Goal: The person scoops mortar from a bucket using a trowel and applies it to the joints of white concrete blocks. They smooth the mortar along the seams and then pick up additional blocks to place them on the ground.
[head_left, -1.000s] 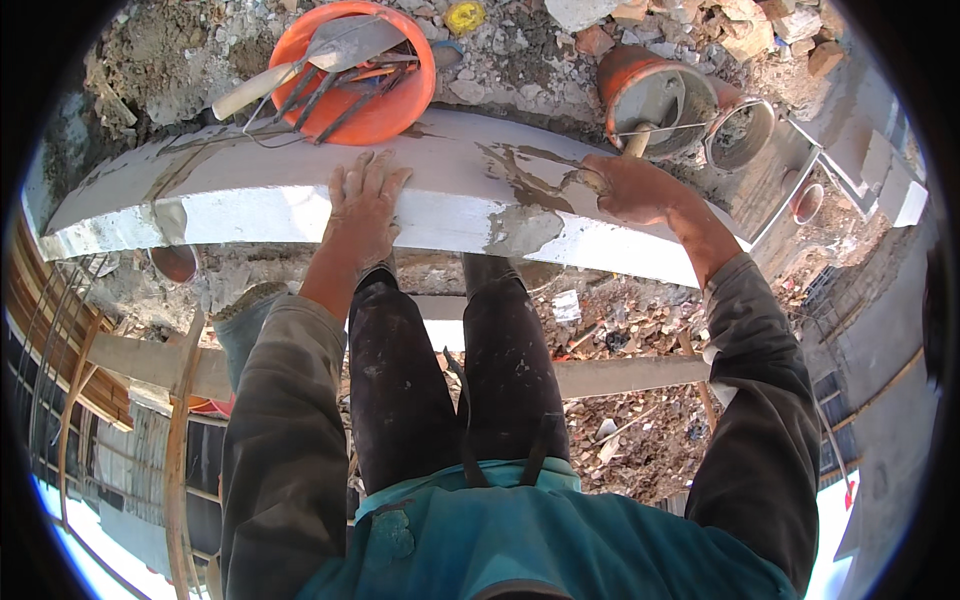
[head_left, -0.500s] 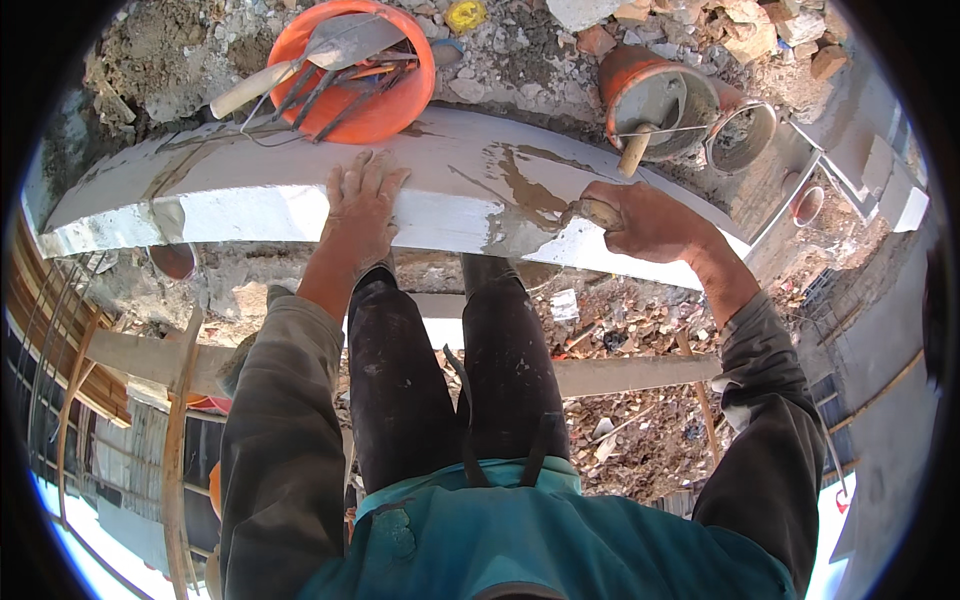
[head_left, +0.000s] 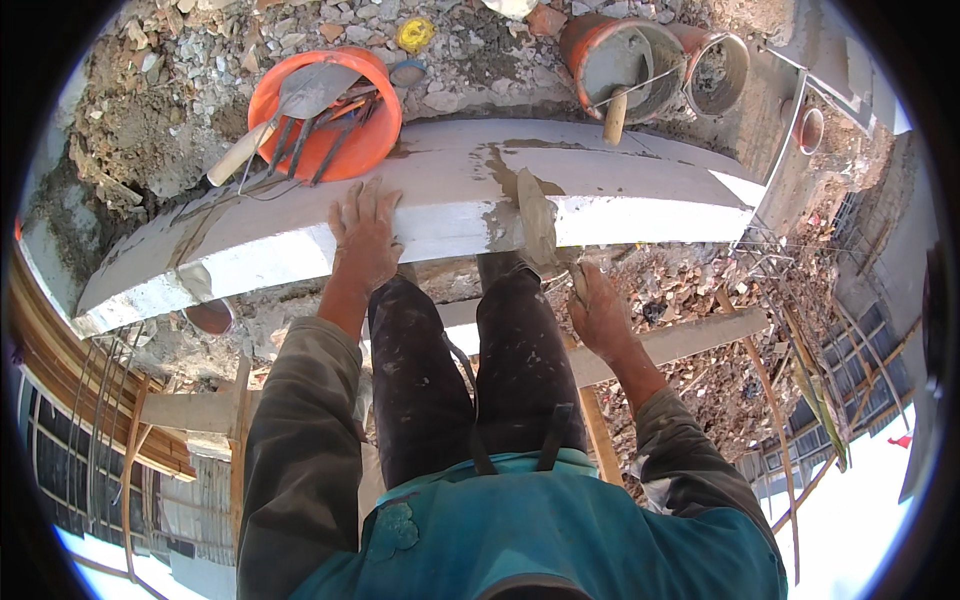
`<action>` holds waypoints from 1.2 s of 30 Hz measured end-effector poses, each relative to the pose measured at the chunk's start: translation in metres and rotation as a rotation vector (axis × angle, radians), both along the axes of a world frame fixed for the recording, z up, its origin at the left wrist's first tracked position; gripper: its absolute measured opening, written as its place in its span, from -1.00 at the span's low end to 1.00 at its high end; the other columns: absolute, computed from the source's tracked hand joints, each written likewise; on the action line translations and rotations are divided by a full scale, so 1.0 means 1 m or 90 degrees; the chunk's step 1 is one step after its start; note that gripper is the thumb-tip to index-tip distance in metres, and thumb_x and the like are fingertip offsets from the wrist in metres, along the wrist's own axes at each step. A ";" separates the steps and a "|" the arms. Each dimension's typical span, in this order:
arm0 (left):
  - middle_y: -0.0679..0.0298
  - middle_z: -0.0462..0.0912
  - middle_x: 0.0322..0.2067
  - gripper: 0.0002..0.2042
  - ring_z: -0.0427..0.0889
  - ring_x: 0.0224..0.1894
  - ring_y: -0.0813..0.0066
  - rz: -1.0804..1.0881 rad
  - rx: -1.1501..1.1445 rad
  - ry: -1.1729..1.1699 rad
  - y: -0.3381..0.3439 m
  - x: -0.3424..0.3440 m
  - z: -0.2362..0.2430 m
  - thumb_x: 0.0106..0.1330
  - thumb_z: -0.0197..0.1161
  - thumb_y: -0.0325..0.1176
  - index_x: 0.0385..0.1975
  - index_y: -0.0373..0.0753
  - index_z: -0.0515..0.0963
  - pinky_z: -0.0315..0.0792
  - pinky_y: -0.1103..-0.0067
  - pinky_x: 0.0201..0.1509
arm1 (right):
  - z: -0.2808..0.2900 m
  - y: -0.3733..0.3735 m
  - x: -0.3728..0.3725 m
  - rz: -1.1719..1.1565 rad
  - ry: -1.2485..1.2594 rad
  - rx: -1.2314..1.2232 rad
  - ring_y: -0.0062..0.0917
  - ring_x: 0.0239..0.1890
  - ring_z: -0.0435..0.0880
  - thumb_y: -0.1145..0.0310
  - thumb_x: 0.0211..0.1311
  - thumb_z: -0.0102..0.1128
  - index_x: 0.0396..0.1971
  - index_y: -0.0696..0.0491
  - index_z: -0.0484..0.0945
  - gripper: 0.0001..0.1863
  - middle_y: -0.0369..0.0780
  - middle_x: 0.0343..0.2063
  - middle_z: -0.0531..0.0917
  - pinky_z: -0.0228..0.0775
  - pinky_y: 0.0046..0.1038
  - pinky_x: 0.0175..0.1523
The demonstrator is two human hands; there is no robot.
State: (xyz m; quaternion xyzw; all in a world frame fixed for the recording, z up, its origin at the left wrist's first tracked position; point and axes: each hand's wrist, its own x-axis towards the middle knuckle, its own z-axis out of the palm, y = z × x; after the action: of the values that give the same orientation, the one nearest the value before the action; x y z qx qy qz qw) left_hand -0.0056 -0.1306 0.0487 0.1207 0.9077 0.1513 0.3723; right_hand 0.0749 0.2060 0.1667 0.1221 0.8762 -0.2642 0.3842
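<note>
In the head view, the right hand [head_left: 602, 312], at three o'clock, has drawn back off the white slab [head_left: 445, 180], apparently clamped on a trowel [head_left: 538, 215] whose blade meets the slab's edge at one o'clock. The left hand [head_left: 366, 235], at ten, stays flat on top, fingers apart.

The white wall [head_left: 440, 230] bears grey-brown patches

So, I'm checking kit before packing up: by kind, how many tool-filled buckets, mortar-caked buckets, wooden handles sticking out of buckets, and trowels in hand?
Tool-filled bucket: 1
Mortar-caked buckets: 2
Wooden handles sticking out of buckets: 2
Trowel in hand: 1
Total: 6
</note>
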 end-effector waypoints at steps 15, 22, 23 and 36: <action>0.10 -0.01 0.39 -0.16 -0.17 0.46 0.04 -0.066 0.002 -0.024 -0.006 -0.003 -0.005 -0.05 0.46 -0.32 0.31 -0.09 0.17 -0.31 -0.02 0.42 | 0.057 -0.091 0.134 -0.658 -0.082 0.009 0.02 -0.16 0.59 0.29 0.07 0.22 0.06 0.14 0.32 -0.45 0.11 -0.24 0.59 0.41 -0.10 -0.03; 0.09 0.04 0.36 -0.13 -0.07 0.43 0.08 -0.126 -0.007 0.034 -0.017 -0.006 -0.018 -0.08 0.45 -0.38 0.32 -0.11 0.14 -0.24 0.03 0.41 | 0.017 -0.082 0.265 -0.864 -0.095 0.065 -0.02 -0.28 0.58 0.28 0.04 0.15 -0.10 0.15 0.40 -0.58 0.07 -0.36 0.59 0.40 -0.13 -0.13; 0.08 0.08 0.35 -0.14 -0.03 0.42 0.06 -0.125 -0.022 0.003 -0.015 -0.008 -0.015 -0.07 0.45 -0.38 0.31 -0.13 0.14 -0.20 0.05 0.41 | 0.005 -0.077 0.275 -0.870 -0.114 0.051 0.01 -0.29 0.59 0.29 0.05 0.14 -0.08 0.14 0.40 -0.58 0.07 -0.37 0.60 0.40 -0.11 -0.13; -0.14 0.14 0.29 -0.32 0.10 0.37 -0.06 -0.492 0.227 0.161 0.274 -0.049 0.016 0.15 0.18 -0.44 0.31 -0.39 0.13 0.04 0.20 0.42 | -0.282 0.021 0.319 -0.788 -0.236 0.002 -0.14 0.01 0.62 0.32 0.26 -0.03 -0.02 0.16 0.46 -0.65 0.02 -0.12 0.65 0.45 -0.20 0.11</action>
State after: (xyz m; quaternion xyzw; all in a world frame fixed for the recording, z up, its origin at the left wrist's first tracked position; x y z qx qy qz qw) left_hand -0.0546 0.1435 0.0642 0.5312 0.7939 0.1394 0.2609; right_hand 0.3941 0.2274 -0.1157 0.6491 0.5631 -0.4102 0.3056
